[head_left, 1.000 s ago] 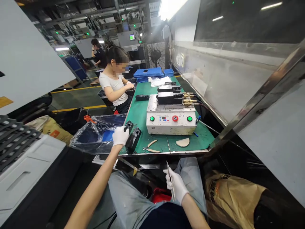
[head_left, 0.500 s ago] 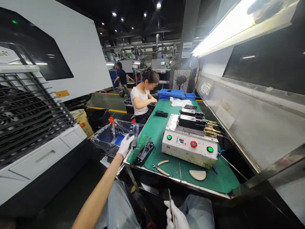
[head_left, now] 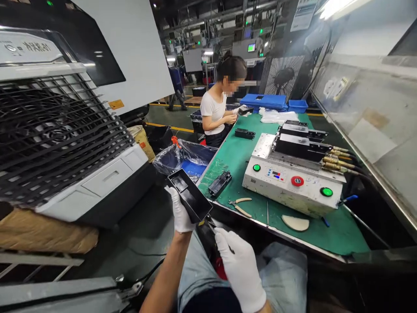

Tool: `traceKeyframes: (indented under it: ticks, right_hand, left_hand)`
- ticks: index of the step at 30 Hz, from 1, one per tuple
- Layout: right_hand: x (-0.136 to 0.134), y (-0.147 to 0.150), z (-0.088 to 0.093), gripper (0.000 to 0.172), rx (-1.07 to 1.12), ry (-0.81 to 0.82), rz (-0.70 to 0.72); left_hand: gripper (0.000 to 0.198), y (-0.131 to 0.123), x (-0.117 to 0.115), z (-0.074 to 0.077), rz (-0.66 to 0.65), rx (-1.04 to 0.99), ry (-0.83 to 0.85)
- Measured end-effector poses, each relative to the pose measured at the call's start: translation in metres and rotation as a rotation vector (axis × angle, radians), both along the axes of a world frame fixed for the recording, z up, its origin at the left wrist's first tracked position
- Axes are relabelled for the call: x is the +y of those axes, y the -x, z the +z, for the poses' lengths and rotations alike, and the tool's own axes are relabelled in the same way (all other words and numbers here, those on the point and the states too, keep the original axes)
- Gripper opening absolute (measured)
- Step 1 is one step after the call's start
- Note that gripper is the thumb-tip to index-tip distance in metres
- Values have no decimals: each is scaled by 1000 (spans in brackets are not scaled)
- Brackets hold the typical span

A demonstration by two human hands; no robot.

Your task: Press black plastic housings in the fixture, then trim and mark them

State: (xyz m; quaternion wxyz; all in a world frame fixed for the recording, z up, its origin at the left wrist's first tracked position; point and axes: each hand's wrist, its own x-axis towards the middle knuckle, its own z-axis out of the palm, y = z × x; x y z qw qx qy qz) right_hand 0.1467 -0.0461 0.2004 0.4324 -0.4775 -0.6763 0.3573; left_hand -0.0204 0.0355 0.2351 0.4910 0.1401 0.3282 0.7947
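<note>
Black moulded plastic tray-shaped housing (head_left: pixel 190 195), hollow side facing the camera, held in the air above the person's lap, just off the near left edge of the bench. Left hand (head_left: pixel 177 211), white-gloved: fingers closed around the housing's lower end, holding it tilted. Right hand (head_left: pixel 239 265), white-gloved, below and to the right of it: fingers curled narrow around a slim pointed metal tool (head_left: pixel 211 224), its tip just beside the housing's lower corner. Contact between tip and housing cannot be told.

Beyond the hands, a green mat (head_left: pixel 234 167) covers the workbench. Nearest the hands on it lies a second black oblong housing (head_left: pixel 220 183). Near the mat's front edge lie steel pliers with beige handles (head_left: pixel 240 207) and a cream half-round pad (head_left: pixel 295 223). To the right stands a white control box (head_left: pixel 293 187) with a red stop button (head_left: pixel 297 181), carrying black clamp blocks (head_left: pixel 301 147) and brass hose fittings (head_left: pixel 335 159). Left of the bench sits a clear plastic bag (head_left: pixel 184 156). Across the bench, a co-worker (head_left: pixel 215 108) holds a black part in gloved hands.
</note>
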Motion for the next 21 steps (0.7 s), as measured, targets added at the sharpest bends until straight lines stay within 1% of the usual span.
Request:
traceKeyframes:
  ticks: [1, 3, 4, 6, 8, 11, 13, 15, 18, 21]
  right_hand:
    - [-4, 0, 6, 36, -48, -66, -29]
    - [-12, -3, 12, 34, -119, -166, -96]
    - [-14, -5, 13, 34, -137, -194, -114]
    - [-17, -9, 15, 33, -147, -214, -124]
    - [-17, -13, 17, 34, -140, -205, -116]
    - [-15, -14, 20, 35, -114, -136, -84]
    - [-14, -15, 20, 36, -89, -85, -59]
    - [-14, -15, 19, 37, -78, -57, -50]
    - [-13, -17, 15, 37, -85, -57, -84]
    - [-9, -20, 7, 37, -76, -80, -114]
  left_hand:
    - [71, -8, -4, 6, 6, 5, -25]
    - [74, -20, -10, 13, 13, 11, -41]
    - [74, -24, -12, 14, 15, 10, -34]
    - [75, -28, -14, 11, 3, 4, -1]
    - [74, -31, -14, 4, -17, 0, 41]
    - [73, -33, -14, -5, -49, 5, 57]
    - [70, -36, -14, -6, -57, 22, 33]
    - [66, -39, -14, -4, -57, 52, 7]
    - [59, -44, -15, 1, 22, 130, -3]
    - [59, -47, -18, 1, 105, 190, 26]
